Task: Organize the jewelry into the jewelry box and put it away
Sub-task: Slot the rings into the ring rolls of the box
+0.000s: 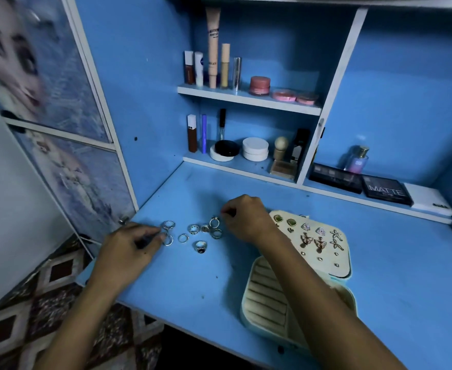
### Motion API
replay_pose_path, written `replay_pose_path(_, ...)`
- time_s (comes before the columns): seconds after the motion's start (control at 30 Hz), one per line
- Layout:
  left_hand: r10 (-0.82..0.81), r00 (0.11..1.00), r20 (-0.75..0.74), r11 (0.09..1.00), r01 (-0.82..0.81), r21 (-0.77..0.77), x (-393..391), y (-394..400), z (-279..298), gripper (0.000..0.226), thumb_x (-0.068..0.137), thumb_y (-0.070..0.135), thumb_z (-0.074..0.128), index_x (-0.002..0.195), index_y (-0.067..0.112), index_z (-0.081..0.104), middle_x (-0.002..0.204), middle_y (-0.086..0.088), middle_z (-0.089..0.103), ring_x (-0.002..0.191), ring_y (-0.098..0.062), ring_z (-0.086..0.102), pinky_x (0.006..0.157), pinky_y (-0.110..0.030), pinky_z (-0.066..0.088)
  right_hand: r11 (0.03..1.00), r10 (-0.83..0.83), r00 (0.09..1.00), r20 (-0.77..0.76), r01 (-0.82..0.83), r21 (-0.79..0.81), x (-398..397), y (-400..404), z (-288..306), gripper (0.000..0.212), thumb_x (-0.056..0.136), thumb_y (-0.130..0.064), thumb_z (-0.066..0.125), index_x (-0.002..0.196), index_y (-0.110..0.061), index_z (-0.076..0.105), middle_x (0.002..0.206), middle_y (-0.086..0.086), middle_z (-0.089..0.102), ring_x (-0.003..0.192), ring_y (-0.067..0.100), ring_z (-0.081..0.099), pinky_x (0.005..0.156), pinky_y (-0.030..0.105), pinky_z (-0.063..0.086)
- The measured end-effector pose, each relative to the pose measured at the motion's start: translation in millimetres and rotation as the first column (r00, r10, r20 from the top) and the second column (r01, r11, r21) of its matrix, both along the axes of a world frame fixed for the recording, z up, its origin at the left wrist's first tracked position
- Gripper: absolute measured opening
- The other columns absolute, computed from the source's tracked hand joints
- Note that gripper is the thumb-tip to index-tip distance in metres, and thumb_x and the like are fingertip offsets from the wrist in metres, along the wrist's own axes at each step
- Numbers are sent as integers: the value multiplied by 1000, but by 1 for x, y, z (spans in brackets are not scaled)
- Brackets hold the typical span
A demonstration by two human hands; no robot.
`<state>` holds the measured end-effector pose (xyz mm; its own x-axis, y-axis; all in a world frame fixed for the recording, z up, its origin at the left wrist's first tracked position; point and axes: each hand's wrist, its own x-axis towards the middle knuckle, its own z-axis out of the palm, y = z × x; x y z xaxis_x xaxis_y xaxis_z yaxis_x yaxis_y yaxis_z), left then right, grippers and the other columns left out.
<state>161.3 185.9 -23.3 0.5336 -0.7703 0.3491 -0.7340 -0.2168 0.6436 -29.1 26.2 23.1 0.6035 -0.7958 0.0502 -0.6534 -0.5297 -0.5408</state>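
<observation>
Several silver rings (192,229) lie scattered on the blue desk (393,276). A ring with a dark stone (201,247) sits nearest me. My left hand (128,249) reaches in from the left, its fingertips pinching a ring (167,239) at the left end of the group. My right hand (246,218) has curled fingers pinching a ring (214,222) at the right end. The open cream jewelry box (262,297) lies to the right under my right forearm, with ridged ring slots. Its lid panel (313,247) carries several earrings.
Shelves at the back hold makeup tubes (213,49), pink jars (259,86), white jars (255,149) and a perfume bottle (357,158). Eyeshadow palettes (387,193) lie on the back ledge. A patterned cabinet door (72,169) stands open at the left.
</observation>
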Motion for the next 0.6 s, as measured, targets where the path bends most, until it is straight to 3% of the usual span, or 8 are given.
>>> replay_pose_path(0.2,-9,1000,28,1000,9,2,-1,-1,-1,7,79,18,81,85,23,81,82,9,70,71,-3,61,69,0,36,997,-3,1000,-30,5,72,15,-4,-8,21,94,-16,59,98,-14,79,102,5,74,97,22,64,85,30,55)
replay_pose_path(0.3,-4,999,49,1000,4,0,-2,-3,-2,7,79,14,80,83,20,80,82,7,71,73,-12,65,70,-13,41,999,7,999,-35,-5,54,19,-3,-10,22,92,-11,57,93,-13,79,99,7,75,95,25,66,86,37,57)
replay_pose_path(0.43,-4,992,127,1000,6,-11,-5,-6,-4,10,77,12,81,86,17,80,80,3,74,70,-15,67,71,-19,46,1000,8,998,-58,-6,24,24,-5,-15,17,91,-18,64,102,-19,77,107,5,71,97,23,66,87,33,57)
replay_pose_path(0.6,-8,994,112,1000,9,-14,-5,-7,-6,14,74,13,85,87,17,81,81,4,76,68,-9,67,71,-14,47,1000,-5,999,-36,4,-14,25,-4,-17,15,90,-18,66,101,-18,75,107,8,69,97,25,65,85,34,57)
